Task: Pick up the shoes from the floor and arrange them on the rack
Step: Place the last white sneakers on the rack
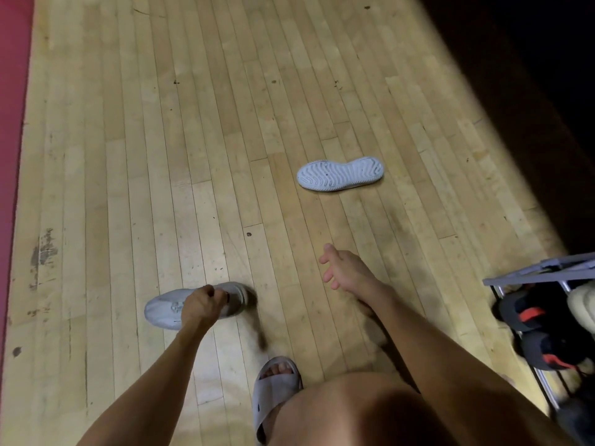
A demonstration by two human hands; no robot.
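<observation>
A white sneaker lies on the wooden floor at lower left, toe pointing left. My left hand grips it at the collar, fingers curled over the opening. A second white sneaker lies further away at centre right, flipped over with its ridged sole up. My right hand hovers above the floor between the two shoes, fingers spread and holding nothing. The shoe rack stands at the right edge, with black and red shoes on its shelf.
My foot in a grey slide sandal stands on the floor at bottom centre, my knee beside it. A red mat runs along the left edge. The far right is dark. A pale shoe sits in the rack.
</observation>
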